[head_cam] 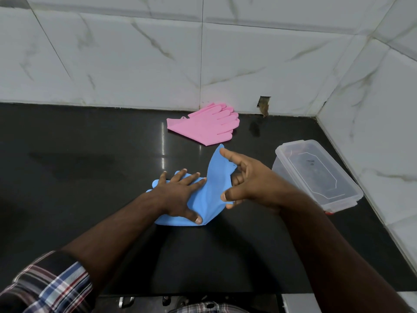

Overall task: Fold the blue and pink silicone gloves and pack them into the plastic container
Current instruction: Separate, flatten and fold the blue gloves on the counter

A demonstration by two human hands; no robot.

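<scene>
Black stone counter (79, 177) meets marble tiles. Near its front edge, the left hand (178, 195) lies flat, fingers spread, pinning the blue gloves (209, 199); the right hand (248, 184) pinches the raised cuff, likely to fold it. Pink gloves (203, 125) wait at the back edge, the lidded plastic container (316, 175) by the right.

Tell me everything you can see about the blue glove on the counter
The blue glove is thin, matte and flexible, silicone by its look, lying on the black countertop in front of the pink gloves. Its finger end lies flat under the left hand, which presses it down; blue fingertips poke out at the left. The right hand pinches the cuff end and lifts it upright, mid-fold. It looks like a stacked pair, but I cannot be sure.
</scene>
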